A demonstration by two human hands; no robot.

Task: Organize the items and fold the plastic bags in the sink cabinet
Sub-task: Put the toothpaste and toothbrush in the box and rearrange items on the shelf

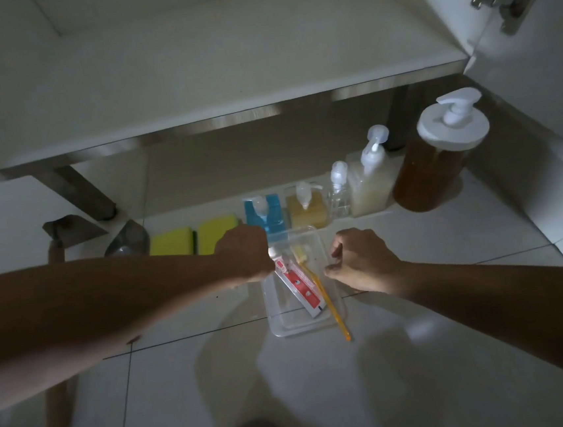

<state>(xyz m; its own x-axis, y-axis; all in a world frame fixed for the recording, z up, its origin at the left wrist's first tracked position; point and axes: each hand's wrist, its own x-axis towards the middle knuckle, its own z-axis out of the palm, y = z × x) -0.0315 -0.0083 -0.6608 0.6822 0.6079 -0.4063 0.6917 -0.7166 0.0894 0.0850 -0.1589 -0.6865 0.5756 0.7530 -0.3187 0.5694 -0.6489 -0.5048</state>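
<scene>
A clear plastic tray (338, 306) lies on the white tiled floor in front of the sink cabinet. A red and white toothpaste tube (299, 285) and a yellow toothbrush (326, 298) lie in it; the brush handle sticks out over the near rim. My left hand (246, 254) is closed over the tray's far left corner, hiding that rim. My right hand (363, 260) pinches the tray's right rim between thumb and curled fingers. No plastic bags are in view.
Behind the tray stands a row: two yellow sponges (171, 243), a blue bottle (273, 214), a small amber bottle (307, 212), a clear bottle (339, 190), a pale pump bottle (372, 184) and a large amber pump jar (433, 164). The cabinet's base (190, 67) on metal legs (82, 194) overhangs them. An open cabinet door (532, 51) is at the right.
</scene>
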